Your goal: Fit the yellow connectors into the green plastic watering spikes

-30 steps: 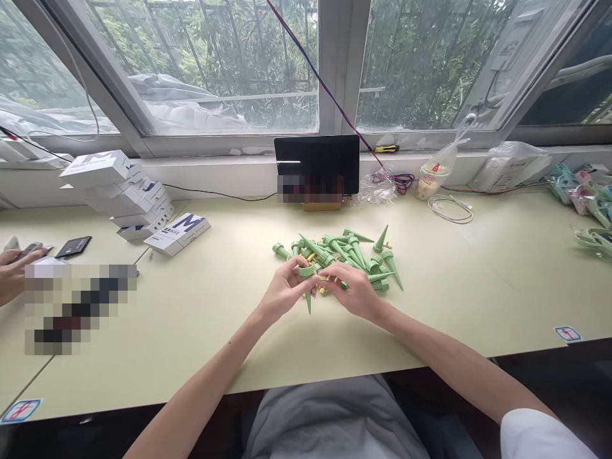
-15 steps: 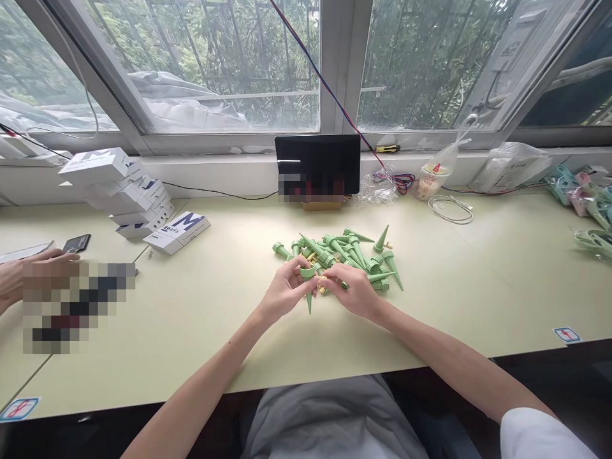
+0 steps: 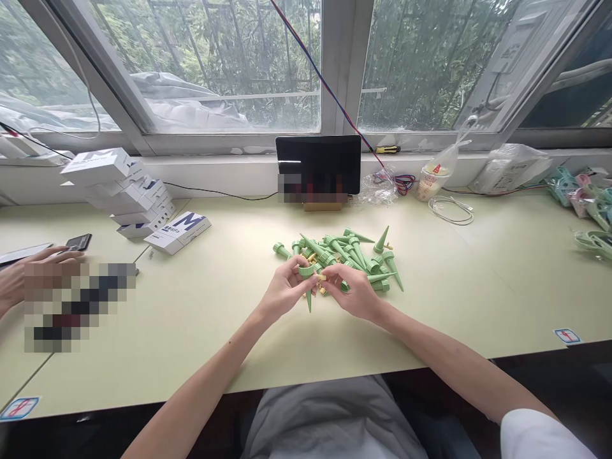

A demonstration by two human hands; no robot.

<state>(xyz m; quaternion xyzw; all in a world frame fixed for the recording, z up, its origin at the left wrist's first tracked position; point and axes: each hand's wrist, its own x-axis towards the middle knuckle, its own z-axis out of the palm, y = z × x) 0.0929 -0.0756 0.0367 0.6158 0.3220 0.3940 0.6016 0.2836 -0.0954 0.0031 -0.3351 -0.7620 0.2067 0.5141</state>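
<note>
Between the fingers of my left hand is a green plastic watering spike, its ribbed collar up and its tip pointing down. My right hand pinches a small yellow plastic piece right beside the spike's collar. Whether that piece touches the spike I cannot tell, since fingers cover part of it. Just behind both hands lies a pile of green watering spikes pointing various ways, with small yellow pieces among them.
A black screen stands at the back. White boxes are stacked at the left, near a co-worker's hand. Toward the right are a bagged cup, a white cable and bagged coloured items on the table.
My right fingers have shifted slightly, and more of the yellow piece shows beside the spike. The spike stays in my left hand. The co-worker's hand has moved a little.
</note>
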